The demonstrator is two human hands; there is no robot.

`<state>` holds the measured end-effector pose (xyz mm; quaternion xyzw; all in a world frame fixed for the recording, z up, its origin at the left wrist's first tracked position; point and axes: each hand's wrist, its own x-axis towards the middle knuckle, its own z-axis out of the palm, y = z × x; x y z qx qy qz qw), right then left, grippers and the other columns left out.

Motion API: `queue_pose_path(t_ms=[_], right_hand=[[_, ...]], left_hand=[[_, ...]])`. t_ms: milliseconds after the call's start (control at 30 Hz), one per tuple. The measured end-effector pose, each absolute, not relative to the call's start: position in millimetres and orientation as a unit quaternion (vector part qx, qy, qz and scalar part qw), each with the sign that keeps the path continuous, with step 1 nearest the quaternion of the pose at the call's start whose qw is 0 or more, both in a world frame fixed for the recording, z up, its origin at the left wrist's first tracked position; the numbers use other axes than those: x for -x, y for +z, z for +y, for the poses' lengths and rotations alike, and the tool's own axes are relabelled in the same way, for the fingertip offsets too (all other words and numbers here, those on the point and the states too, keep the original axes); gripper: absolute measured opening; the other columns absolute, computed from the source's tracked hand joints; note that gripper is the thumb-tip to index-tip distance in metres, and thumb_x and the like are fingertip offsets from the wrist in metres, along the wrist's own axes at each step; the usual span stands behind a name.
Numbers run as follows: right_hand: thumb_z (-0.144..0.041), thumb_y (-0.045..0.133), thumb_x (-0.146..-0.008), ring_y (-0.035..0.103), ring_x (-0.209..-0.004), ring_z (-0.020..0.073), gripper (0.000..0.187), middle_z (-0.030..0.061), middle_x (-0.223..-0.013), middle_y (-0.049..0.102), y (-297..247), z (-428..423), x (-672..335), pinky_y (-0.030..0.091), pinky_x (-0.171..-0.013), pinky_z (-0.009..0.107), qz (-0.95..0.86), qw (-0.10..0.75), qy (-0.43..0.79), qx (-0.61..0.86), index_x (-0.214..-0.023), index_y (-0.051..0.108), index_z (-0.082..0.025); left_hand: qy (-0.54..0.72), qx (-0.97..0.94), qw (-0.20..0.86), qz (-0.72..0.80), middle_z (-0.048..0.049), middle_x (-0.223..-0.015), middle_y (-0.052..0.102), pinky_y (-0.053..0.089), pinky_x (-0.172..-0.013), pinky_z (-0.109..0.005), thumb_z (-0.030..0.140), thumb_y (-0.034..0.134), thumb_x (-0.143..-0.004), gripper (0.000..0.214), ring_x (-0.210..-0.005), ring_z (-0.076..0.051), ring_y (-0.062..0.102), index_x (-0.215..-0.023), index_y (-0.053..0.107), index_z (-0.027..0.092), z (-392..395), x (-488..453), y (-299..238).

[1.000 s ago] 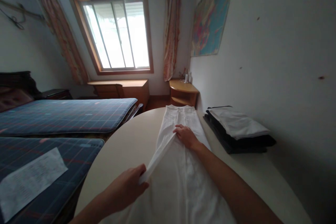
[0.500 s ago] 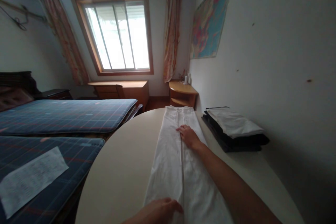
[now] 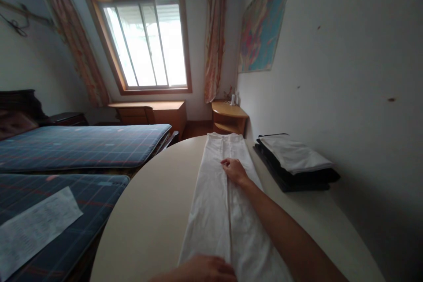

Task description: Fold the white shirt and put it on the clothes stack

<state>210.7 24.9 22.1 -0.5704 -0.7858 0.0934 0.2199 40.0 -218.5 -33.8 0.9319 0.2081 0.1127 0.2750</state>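
Observation:
A long white garment (image 3: 211,202) lies lengthwise over the round table, with an edge running down its middle. My right hand (image 3: 234,170) rests on its far half, thumb and fingers drawn together on the cloth at that middle edge. Low in the picture, partly cut off by the frame and blurred, my left hand (image 3: 205,269) lies over the near part of the garment. Its fingers are curled together at the same edge, and their tips are hard to see. The garment's near end is out of view.
The pale round table (image 3: 145,207) stands beside the white wall. A stack of folded dark and white clothes (image 3: 295,163) lies at its right. Two plaid mattresses (image 3: 89,145) are on the left, one bearing a printed sheet (image 3: 39,231). Beyond stands a wooden corner shelf (image 3: 229,109).
My left hand has moved slightly down and nearer the frame's bottom edge. My right hand's fingers have drawn closer together at nearly the same spot. The view has shifted slightly.

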Motion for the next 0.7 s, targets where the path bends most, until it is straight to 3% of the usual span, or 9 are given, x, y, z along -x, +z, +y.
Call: queue_pose_path(t_ms=[67, 167, 267, 367, 533, 633, 700], right_hand=[[-0.02, 0.058, -0.086, 0.065, -0.094, 0.0174, 0.029, 0.0035, -0.096, 0.074, 22, 26, -211, 0.045, -0.09, 0.025, -0.78, 0.223, 0.093, 0.577, -0.111, 0.073, -0.021], [-0.022, 0.056, -0.088, 0.064, -0.095, 0.0173, 0.033, 0.0027, -0.098, 0.073, 21, 27, -210, 0.045, -0.091, 0.026, -0.773, 0.225, 0.09, 0.586, -0.117, 0.071, -0.024], [-0.024, 0.055, -0.089, 0.064, -0.096, 0.0172, 0.03, 0.0013, -0.098, 0.074, 19, 30, -206, 0.044, -0.092, 0.025, -0.766, 0.222, 0.084, 0.597, -0.114, 0.072, -0.026], [-0.029, 0.056, -0.089, 0.062, -0.103, 0.0205, 0.032, 0.0047, -0.105, 0.072, 18, 31, -201, 0.043, -0.094, 0.029, -0.754, 0.222, 0.067, 0.614, -0.117, 0.071, -0.025], [-0.043, 0.057, -0.089, 0.059, -0.111, 0.0263, 0.045, 0.0099, -0.12, 0.067, 21, 30, -193, 0.042, -0.094, 0.036, -0.749, 0.186, 0.026, 0.636, -0.128, 0.064, -0.023], [-0.041, 0.054, -0.09, 0.06, -0.111, 0.0254, 0.042, 0.0094, -0.121, 0.067, 25, 34, -191, 0.043, -0.091, 0.036, -0.746, 0.15, 0.024, 0.648, -0.127, 0.063, -0.024], [-0.04, 0.052, -0.091, 0.06, -0.111, 0.0248, 0.041, 0.0081, -0.12, 0.067, 28, 39, -190, 0.042, -0.092, 0.037, -0.745, 0.14, 0.03, 0.652, -0.129, 0.062, -0.026]], left_hand=[[0.168, -0.945, 0.142, 0.241, -0.004, -0.144, 0.054, 0.042, -0.108, -0.034, 0.032, 0.05, -0.101, 0.038, -0.131, -0.023, 0.051, -0.139, 0.051, 0.034, -213, -36, -15], [0.167, -0.947, -0.015, 0.275, -0.0099, -0.16, 0.03, 0.036, -0.111, -0.055, 0.038, 0.057, -0.096, 0.058, -0.143, -0.037, 0.034, -0.15, 0.036, 0.034, -206, -32, -16], [0.174, -0.932, -0.128, 0.291, -0.0131, -0.157, 0.034, 0.036, -0.108, -0.061, 0.036, 0.055, -0.097, 0.063, -0.14, -0.041, 0.036, -0.154, 0.028, 0.034, -205, -35, -43], [0.208, -0.914, -0.197, 0.286, -0.0102, -0.154, 0.041, 0.032, -0.112, -0.057, 0.038, 0.048, -0.1, 0.055, -0.139, -0.035, 0.04, -0.153, 0.031, 0.034, -212, -44, -69], [0.203, -0.928, -0.164, 0.268, -0.0026, -0.151, 0.046, 0.045, -0.105, -0.044, 0.038, 0.046, -0.102, 0.053, -0.132, -0.029, 0.05, -0.152, 0.031, 0.039, -218, -48, -62], [0.182, -0.944, -0.038, 0.272, -0.0055, -0.147, 0.051, 0.051, -0.098, -0.037, 0.038, 0.046, -0.101, 0.055, -0.123, -0.025, 0.057, -0.153, 0.029, 0.032, -204, -42, -27], [0.176, -0.929, 0.069, 0.319, -0.0076, -0.152, 0.044, 0.043, -0.109, -0.042, 0.043, 0.054, -0.094, 0.066, -0.134, -0.026, 0.047, -0.153, 0.03, 0.025, -189, -37, -2]])
